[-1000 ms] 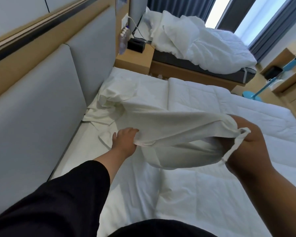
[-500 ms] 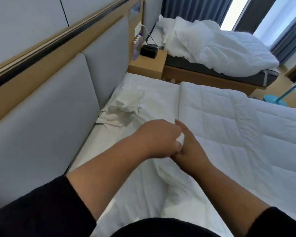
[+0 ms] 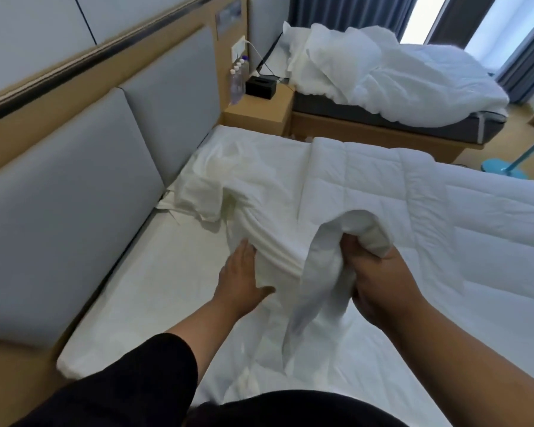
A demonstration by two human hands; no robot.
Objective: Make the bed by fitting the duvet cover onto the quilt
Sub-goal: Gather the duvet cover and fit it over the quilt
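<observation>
- a black sleeve [image 3: 130,380] covered the left forearm at the bottom edge; the right forearm was bare.
- the left hand [image 3: 241,275] lay flat against a gathered fold of the duvet cover [image 3: 259,198], its fingers [image 3: 244,251] straight and close together, the thumb tucked under the cloth.
- the right hand [image 3: 379,272] gripped a bunched corner of the quilt [image 3: 413,192], fingers curled tight around the padding and lifting it off the bed [image 3: 142,291]; a loose flap of white cloth hung between the two hands.
- the duvet cover lay crumpled on the mattress, running from the hands toward the grey padded headboard [image 3: 74,167] on the left.
- the quilt, stitched in squares, spread across the right side of the bed, touching the cover.
- beyond the bed, a wooden nightstand [image 3: 259,109] carried water bottles [image 3: 238,81] and a black tissue box [image 3: 259,86].
- farther off, a second bed [image 3: 383,124] held rumpled white bedding [image 3: 383,69], with dark curtains [image 3: 346,10] behind.
</observation>
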